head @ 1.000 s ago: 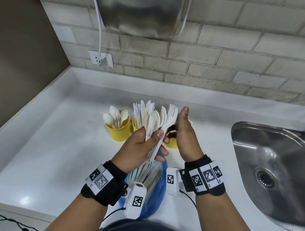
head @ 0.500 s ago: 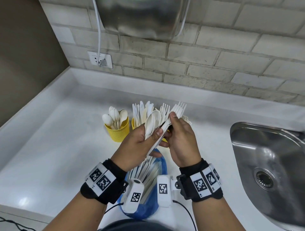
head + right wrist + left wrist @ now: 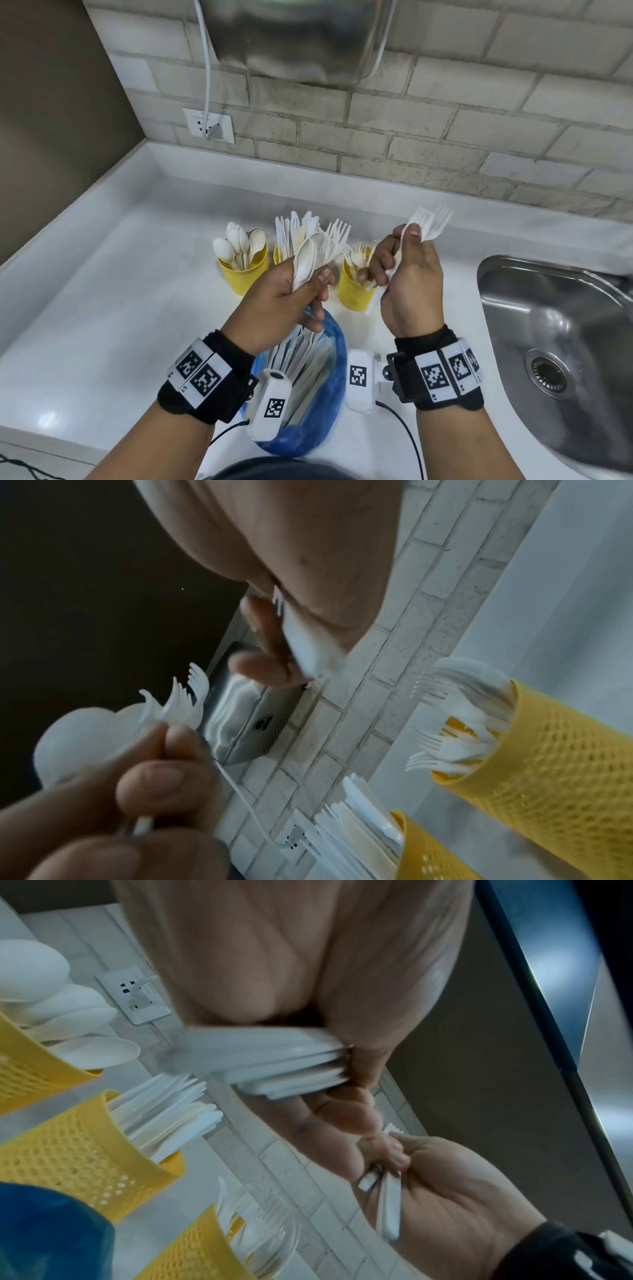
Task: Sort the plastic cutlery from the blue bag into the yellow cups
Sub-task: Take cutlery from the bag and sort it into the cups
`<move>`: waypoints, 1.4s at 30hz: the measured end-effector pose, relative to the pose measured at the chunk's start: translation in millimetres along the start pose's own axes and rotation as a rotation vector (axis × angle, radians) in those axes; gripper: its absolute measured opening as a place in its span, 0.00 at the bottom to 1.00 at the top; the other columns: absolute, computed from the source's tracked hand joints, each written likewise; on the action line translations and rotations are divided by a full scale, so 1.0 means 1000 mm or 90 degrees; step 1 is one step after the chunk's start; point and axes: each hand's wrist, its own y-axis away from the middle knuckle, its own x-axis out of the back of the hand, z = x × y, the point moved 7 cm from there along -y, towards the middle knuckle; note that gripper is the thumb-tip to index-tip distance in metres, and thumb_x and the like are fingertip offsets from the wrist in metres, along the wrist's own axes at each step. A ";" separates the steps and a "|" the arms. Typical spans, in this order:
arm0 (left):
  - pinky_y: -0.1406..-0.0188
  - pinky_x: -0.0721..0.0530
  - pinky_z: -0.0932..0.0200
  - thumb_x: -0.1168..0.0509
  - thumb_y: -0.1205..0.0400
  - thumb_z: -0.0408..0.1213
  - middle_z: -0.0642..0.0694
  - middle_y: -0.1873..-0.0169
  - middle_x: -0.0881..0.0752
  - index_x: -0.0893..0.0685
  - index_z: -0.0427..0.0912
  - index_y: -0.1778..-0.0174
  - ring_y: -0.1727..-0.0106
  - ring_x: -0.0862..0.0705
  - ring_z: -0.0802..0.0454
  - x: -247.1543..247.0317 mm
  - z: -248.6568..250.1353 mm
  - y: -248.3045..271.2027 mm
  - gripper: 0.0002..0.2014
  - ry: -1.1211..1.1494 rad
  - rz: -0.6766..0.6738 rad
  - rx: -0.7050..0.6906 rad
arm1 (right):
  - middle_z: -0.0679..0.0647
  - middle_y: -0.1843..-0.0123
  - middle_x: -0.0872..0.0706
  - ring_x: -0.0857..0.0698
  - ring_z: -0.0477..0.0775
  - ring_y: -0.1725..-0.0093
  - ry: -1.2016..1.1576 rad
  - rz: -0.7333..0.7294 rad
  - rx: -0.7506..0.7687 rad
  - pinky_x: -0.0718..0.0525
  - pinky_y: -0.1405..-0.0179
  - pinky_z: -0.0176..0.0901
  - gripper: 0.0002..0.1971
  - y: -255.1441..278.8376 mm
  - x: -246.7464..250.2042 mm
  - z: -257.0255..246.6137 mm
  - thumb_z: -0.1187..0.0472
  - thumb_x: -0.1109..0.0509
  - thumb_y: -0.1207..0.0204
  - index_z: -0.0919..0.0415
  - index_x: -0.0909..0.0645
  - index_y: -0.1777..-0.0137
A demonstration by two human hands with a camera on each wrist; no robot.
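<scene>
Three yellow mesh cups stand in a row on the white counter: one with spoons (image 3: pixel 243 274), a middle one with knives (image 3: pixel 279 255) half hidden by my left hand's bundle, and one with forks (image 3: pixel 352 291). The blue bag (image 3: pixel 308 394) lies open below my wrists with more cutlery inside. My left hand (image 3: pixel 308 284) grips a mixed bundle of spoons and forks (image 3: pixel 318 253) by the handles (image 3: pixel 274 1064). My right hand (image 3: pixel 406 236) pinches white forks (image 3: pixel 430 222), tines up, above and to the right of the forks cup (image 3: pixel 548 750).
A steel sink (image 3: pixel 565 342) is set into the counter at the right. On the brick wall behind are a socket (image 3: pixel 209 125) with a plugged cable and a metal appliance (image 3: pixel 298 37). Bare white counter (image 3: pixel 102 308) stretches to the left.
My right hand has drawn forks out of the left hand's bundle and carried them up and to the right. The left hand still holds the remaining cutlery.
</scene>
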 end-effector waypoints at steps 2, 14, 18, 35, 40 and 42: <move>0.64 0.08 0.42 0.35 0.15 0.48 0.44 0.64 0.19 0.15 0.42 0.50 0.68 0.17 0.47 -0.003 0.003 0.000 0.12 0.002 -0.013 -0.006 | 0.49 0.71 0.35 0.38 0.48 0.77 0.053 -0.041 -0.022 0.35 0.79 0.39 0.14 0.003 -0.003 0.007 0.48 0.44 0.08 0.58 0.26 0.49; 0.65 0.08 0.45 0.36 0.15 0.48 0.44 0.69 0.22 0.13 0.39 0.47 0.71 0.20 0.46 -0.016 0.007 0.004 0.15 0.030 -0.094 0.006 | 0.58 0.74 0.25 0.28 0.47 0.80 0.216 -0.308 -0.002 0.36 0.79 0.35 0.16 0.020 -0.031 0.010 0.52 0.33 0.15 0.56 0.16 0.63; 0.68 0.09 0.48 0.37 0.15 0.49 0.45 0.68 0.20 0.13 0.42 0.46 0.72 0.21 0.47 -0.016 0.006 0.004 0.15 0.014 -0.090 0.011 | 0.62 0.72 0.30 0.29 0.49 0.75 0.184 -0.241 -0.007 0.33 0.78 0.34 0.17 0.017 -0.027 0.012 0.47 0.38 0.12 0.60 0.16 0.44; 0.75 0.14 0.48 0.37 0.13 0.46 0.46 0.70 0.18 0.17 0.28 0.52 0.76 0.20 0.43 -0.014 0.018 0.006 0.20 -0.057 -0.048 -0.055 | 0.65 0.75 0.24 0.20 0.58 0.82 0.042 -0.302 -0.117 0.18 0.79 0.44 0.20 0.033 -0.046 0.015 0.50 0.34 0.15 0.72 0.21 0.49; 0.75 0.14 0.55 0.37 0.15 0.47 0.44 0.67 0.16 0.13 0.40 0.49 0.75 0.18 0.48 -0.016 0.020 0.006 0.14 -0.040 -0.058 -0.035 | 0.69 0.67 0.29 0.23 0.57 0.81 0.038 -0.238 -0.102 0.19 0.75 0.47 0.17 0.027 -0.038 0.017 0.51 0.34 0.12 0.68 0.20 0.47; 0.74 0.13 0.54 0.37 0.14 0.48 0.43 0.67 0.16 0.12 0.44 0.49 0.75 0.19 0.47 -0.019 0.021 0.006 0.13 -0.032 -0.069 -0.032 | 0.66 0.69 0.30 0.25 0.56 0.82 0.017 -0.211 -0.104 0.18 0.75 0.48 0.16 0.026 -0.036 0.018 0.50 0.37 0.11 0.65 0.21 0.49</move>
